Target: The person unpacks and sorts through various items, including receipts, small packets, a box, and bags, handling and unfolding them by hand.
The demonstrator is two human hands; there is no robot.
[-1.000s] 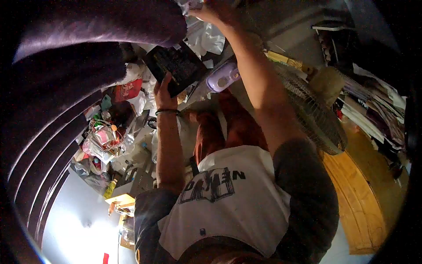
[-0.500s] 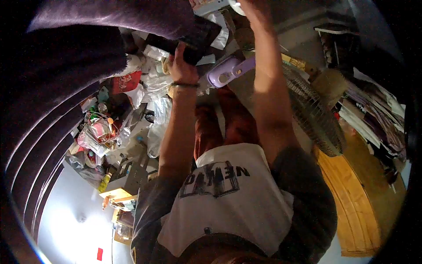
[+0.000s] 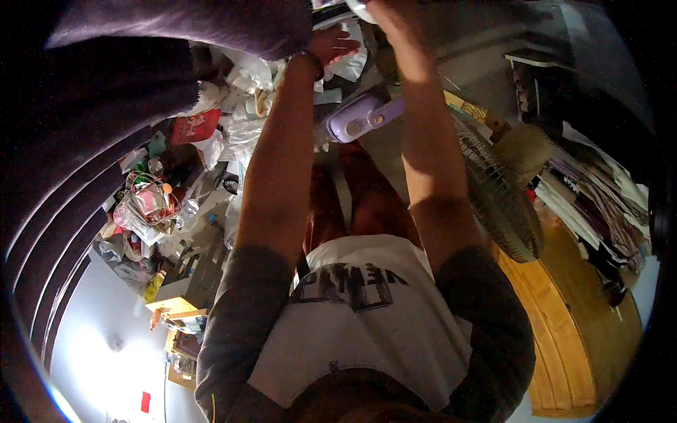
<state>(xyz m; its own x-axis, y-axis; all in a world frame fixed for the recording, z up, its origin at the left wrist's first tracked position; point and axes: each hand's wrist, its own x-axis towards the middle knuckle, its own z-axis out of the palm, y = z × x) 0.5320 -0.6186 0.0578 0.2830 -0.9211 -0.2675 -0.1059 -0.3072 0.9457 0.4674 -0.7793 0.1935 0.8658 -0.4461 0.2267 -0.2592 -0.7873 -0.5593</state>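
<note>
My left hand (image 3: 333, 46) is at the top middle, fingers stretched out and apart. It lies over or just beside a white plastic bag (image 3: 349, 67); I cannot tell if they touch. A dark band circles that wrist. My right hand (image 3: 384, 8) reaches the top edge, mostly cut off by the frame. A white rounded object (image 3: 360, 10) shows at its fingers, and its kind cannot be made out. Between my forearms sits a lilac fan base (image 3: 352, 121) with a knob.
A round fan cage (image 3: 504, 194) stands right of my right arm. Clear plastic bags (image 3: 243, 137), a red packet (image 3: 195, 127) and tangled clutter (image 3: 151, 204) fill the left. Dark purple cloth (image 3: 190, 25) hangs at upper left. Stacked papers or fabric (image 3: 592, 190) lie at far right.
My left hand has let go of a dark flat object and moved up and right; that object is out of sight. My right hand has shifted slightly left with the white object.
</note>
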